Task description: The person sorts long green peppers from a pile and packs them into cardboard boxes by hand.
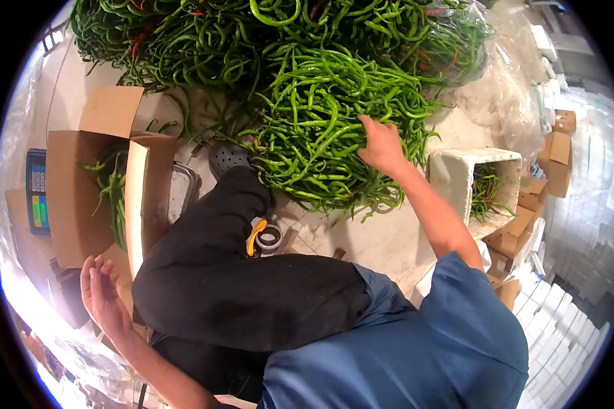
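Seen from my head camera, I sit with one leg bent over a pale floor, my right hand (383, 144) reaching forward onto the right side of a pile of green chili peppers (314, 129). My fingertips touch the peppers there; whether they grip one, I cannot tell. The pile lies in front of me, near a larger heap of green peppers (191, 51) across the far side, a few red ones showing among them. Clear plastic (457, 41) covers part of that heap at the far right.

My left hand (104, 293) hangs at the near left with nothing in it, fingers apart and loosely curled, just beside an open cardboard box (82, 204) with green peppers inside. Left of the box is a device with a keypad (38, 187); to its right, a metal tray (182, 194) is partly hidden.

On the right, a white tub (450, 184), tipped toward the right, holds more peppers, mostly green. Near my gray clog (226, 158) and black trousers (252, 300), a roll of tape (277, 247) sits beside a yellow object (255, 236).
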Action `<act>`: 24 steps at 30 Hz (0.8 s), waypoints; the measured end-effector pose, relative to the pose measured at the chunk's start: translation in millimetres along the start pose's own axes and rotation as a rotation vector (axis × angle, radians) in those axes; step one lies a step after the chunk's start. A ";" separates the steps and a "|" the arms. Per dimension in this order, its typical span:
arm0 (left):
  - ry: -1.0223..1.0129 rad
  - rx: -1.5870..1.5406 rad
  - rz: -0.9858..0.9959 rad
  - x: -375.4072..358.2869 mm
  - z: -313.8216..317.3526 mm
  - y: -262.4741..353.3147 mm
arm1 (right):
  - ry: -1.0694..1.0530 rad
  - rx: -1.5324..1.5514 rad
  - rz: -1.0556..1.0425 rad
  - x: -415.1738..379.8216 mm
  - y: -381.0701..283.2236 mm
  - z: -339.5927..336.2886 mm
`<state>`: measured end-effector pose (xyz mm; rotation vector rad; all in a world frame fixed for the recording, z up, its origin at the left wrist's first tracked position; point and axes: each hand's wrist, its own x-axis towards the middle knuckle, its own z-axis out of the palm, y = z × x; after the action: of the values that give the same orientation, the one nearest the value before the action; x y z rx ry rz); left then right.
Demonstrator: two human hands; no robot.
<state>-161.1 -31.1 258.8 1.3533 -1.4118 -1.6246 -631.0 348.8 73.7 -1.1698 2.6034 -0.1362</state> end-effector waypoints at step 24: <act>-0.019 -0.009 -0.037 1.0 8.8 -6.7 | -0.108 0.108 0.156 18.7 -23.4 -34.3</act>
<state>-168.5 -27.2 251.4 1.3694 -1.3966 -1.6697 -636.1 318.2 107.1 -0.9086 2.5456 -0.1745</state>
